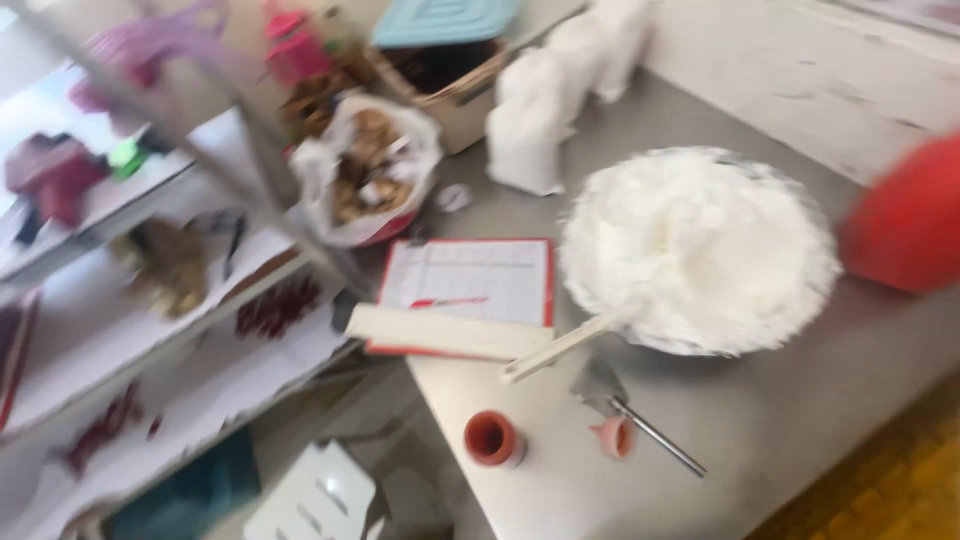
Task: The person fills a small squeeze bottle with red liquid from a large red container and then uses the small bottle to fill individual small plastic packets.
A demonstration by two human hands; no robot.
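**Blurred look down at a grey table with a big pan of white powder, no hands in frame**

Frame is motion-blurred. Neither hand is showing, so finger state for left or right cannot be told.

A wide round pan [700, 250] heaped with white powder is sitting right of centre on the grey table [800, 430]. A pale stick-like handle [560, 347] is poking out from the pan's lower-left edge toward the table's front. Just left of the pan a red-edged notebook [470, 285] is lying open with a red pen [447, 301] on the page and a pale flat strip [445, 333] lying across its lower edge.

In front of the pan, a metal scraper [625, 410] is lying on the table, a small pink cup [613, 437] touching its shaft, and an orange cup [491, 438] standing a bit to the left near the table edge.

Behind the pan, white bags [540, 110] are standing in a row, next to an open box [455, 75] with a teal lid. A plastic bag of brown pieces [370, 170] is sitting left of that. A red blurry shape [905, 220] is at the right edge; cannot tell what it is. Shelves [150, 300] with mixed items are filling the left side.
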